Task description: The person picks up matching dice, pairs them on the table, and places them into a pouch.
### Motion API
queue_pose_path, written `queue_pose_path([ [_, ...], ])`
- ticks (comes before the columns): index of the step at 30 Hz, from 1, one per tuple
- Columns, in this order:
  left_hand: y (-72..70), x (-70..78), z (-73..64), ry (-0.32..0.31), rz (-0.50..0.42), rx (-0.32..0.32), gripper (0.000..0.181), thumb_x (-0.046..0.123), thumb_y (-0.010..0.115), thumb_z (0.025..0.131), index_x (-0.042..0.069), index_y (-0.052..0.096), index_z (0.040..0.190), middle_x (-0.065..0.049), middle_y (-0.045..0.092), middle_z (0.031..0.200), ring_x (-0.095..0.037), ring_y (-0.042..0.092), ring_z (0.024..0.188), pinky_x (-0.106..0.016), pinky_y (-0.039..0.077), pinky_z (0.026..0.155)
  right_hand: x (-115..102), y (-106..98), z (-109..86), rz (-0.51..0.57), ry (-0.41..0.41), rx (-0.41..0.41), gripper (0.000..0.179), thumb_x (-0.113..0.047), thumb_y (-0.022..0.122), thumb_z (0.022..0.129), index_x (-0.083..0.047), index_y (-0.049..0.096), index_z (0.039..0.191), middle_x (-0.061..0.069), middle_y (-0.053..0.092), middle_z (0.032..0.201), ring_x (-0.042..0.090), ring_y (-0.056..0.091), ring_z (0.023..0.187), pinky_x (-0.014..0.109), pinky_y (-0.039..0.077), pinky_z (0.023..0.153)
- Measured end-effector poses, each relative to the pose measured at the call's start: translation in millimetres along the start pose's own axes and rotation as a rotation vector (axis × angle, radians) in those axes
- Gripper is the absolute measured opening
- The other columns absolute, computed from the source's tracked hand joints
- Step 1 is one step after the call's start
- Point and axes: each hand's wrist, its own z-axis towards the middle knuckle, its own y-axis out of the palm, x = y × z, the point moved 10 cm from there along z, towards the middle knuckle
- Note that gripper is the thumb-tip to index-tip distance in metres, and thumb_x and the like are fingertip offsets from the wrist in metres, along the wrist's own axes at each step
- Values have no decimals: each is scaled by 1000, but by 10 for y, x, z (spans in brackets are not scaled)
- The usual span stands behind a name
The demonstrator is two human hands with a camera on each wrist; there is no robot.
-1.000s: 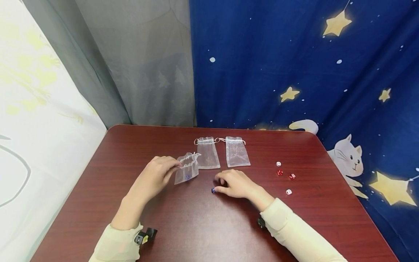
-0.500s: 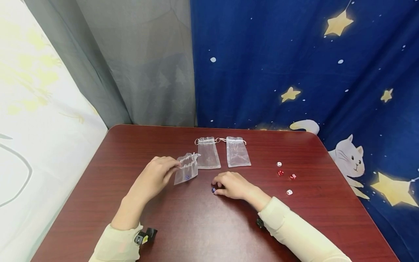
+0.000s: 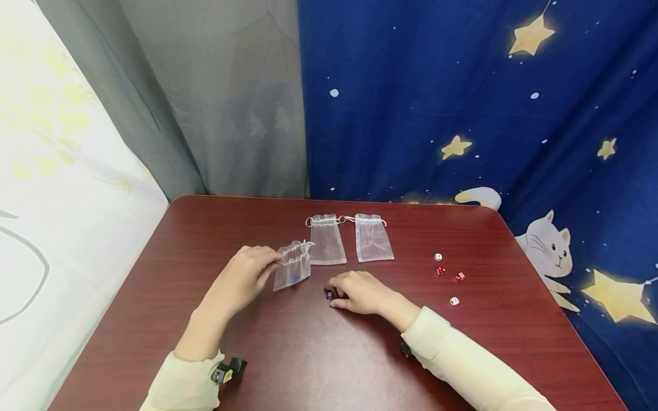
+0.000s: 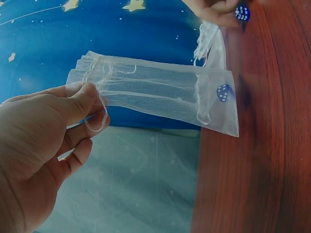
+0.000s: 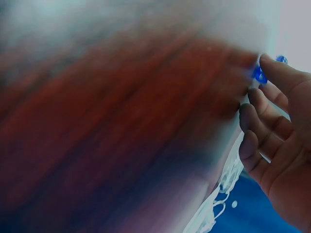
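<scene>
My left hand [image 3: 252, 268] pinches the gathered mouth of a sheer white drawstring bag [image 4: 155, 92] between thumb and fingers. The bag hangs down over the table, and a blue die [image 4: 223, 92] with white pips shows through its mesh near the bottom corner. A second blue die [image 3: 329, 295] is pinched between the thumb and forefinger of my right hand [image 3: 362, 293], low over the table and to the right of the bag. In the right wrist view this blue die [image 5: 260, 74] shows between the fingertips, with the other fingers loosely bent.
Two more sheer drawstring bags, a left one [image 3: 327, 242] and a right one [image 3: 372, 240], lie flat behind the hands. Two red dice, one [image 3: 440, 271] beside the other [image 3: 460, 277], and two white dice, a far one [image 3: 438, 257] and a near one [image 3: 454, 301], lie at the right.
My right hand's fingers have closed around the blue die, which has shifted slightly left toward the bag. The left hand and its bag stay nearly still.
</scene>
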Motion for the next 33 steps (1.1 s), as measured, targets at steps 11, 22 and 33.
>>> queue_pose_path([
  [11,23,-7,-19,-2,9,-3,15,0,80,83,8,74,95,2,71,86,-16,66,79,-39,50,75,-77,-37,61,-41,-26,5,13,-29,74,94,-20,73,103,-12,66,88,-1,55,70,27,53,68],
  [22,20,39,6,16,1,3,15,0,80,83,8,74,94,1,72,86,-16,66,79,-38,50,73,-165,-930,161,23,-70,214,16,-25,72,96,-12,72,105,-7,65,85,8,58,71,26,51,64],
  [33,73,118,56,22,-22,-5,17,-5,76,84,6,74,97,-2,74,91,-17,67,80,-37,50,69,-471,-1403,329,51,-144,309,12,-25,73,96,-16,73,102,-10,62,79,8,55,64,22,44,61],
])
